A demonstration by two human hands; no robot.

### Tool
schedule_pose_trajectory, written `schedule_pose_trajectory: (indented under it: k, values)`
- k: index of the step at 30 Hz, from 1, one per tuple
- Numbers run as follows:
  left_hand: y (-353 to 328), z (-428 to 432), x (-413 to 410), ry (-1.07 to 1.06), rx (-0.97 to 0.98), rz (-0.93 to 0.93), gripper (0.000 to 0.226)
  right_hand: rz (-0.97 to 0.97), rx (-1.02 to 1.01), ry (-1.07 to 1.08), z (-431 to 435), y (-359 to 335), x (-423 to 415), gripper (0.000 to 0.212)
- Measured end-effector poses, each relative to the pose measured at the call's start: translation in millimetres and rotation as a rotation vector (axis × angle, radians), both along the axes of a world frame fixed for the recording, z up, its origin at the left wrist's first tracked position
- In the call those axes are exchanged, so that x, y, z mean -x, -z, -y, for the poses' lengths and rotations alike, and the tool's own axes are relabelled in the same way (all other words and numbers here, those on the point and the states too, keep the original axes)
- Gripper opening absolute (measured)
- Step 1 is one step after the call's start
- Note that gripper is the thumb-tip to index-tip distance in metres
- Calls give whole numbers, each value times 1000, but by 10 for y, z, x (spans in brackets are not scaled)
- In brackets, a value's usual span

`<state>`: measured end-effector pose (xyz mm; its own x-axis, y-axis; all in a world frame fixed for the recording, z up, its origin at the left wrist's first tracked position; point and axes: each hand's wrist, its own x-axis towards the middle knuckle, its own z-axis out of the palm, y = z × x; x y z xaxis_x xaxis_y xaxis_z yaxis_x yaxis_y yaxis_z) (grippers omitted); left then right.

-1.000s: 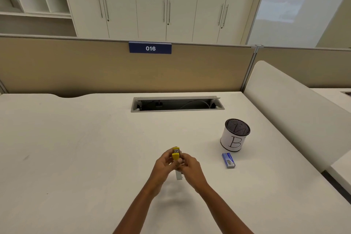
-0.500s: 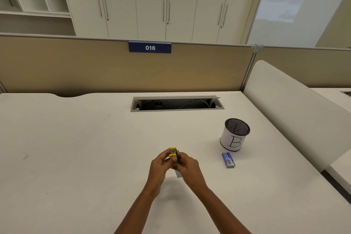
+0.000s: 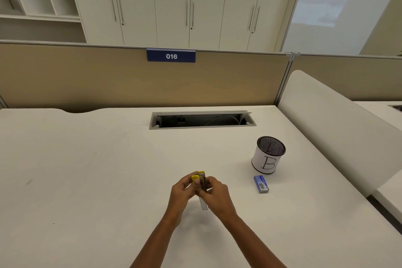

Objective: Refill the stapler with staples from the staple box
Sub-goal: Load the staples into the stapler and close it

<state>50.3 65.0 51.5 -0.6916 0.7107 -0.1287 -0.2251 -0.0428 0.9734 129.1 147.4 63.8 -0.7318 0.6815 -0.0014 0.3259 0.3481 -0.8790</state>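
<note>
The left hand (image 3: 181,191) and right hand (image 3: 216,194) grip the yellow stapler (image 3: 199,177). The staple box (image 3: 261,184) lies apart rightward, beside the pen cup (image 3: 268,156).

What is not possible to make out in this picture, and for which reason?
1. The stapler: head view; the left hand and right hand cover most of it, so staples inside cannot be told.
2. The staple box: head view; too small, print unreadable, open or closed unclear.
3. The cup: head view; its dark inside hides any contents.
</note>
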Motion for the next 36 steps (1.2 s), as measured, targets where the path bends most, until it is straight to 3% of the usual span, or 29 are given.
schedule_pose_trajectory:
  k: [3, 7, 11, 15, 18, 20, 22, 24, 36]
  values:
    - [-6, -8, 45, -90, 123, -101, 34, 76, -57, 57, -32, 49, 31, 29]
    - [79, 31, 39, -260, 442, -556, 40, 266, -219, 108, -70, 92, 90, 32]
    - [177, 65, 39, -159, 839, -952, 50, 377, -278, 111, -53, 125, 170, 36]
    - [136, 131, 17, -151, 952, -1223, 63, 451, -324, 106, -35, 176, 238, 38]
    - [163, 164, 38, -107, 996, -1255, 61, 480, -333, 120, -31, 206, 282, 41]
    - [193, 216, 44, -59, 1010, -1325, 43, 508, -365, 118, -24, 221, 305, 41]
    - [245, 235, 67, 9, 1013, -1227, 76, 526, -379, 117, -20, 236, 323, 41]
    - [272, 268, 79, -42, 1022, -1233, 92, 542, -396, 119, -15, 247, 350, 41]
    - [319, 221, 124, -124, 1036, -1270, 94, 524, -323, 133, -33, 296, 356, 52]
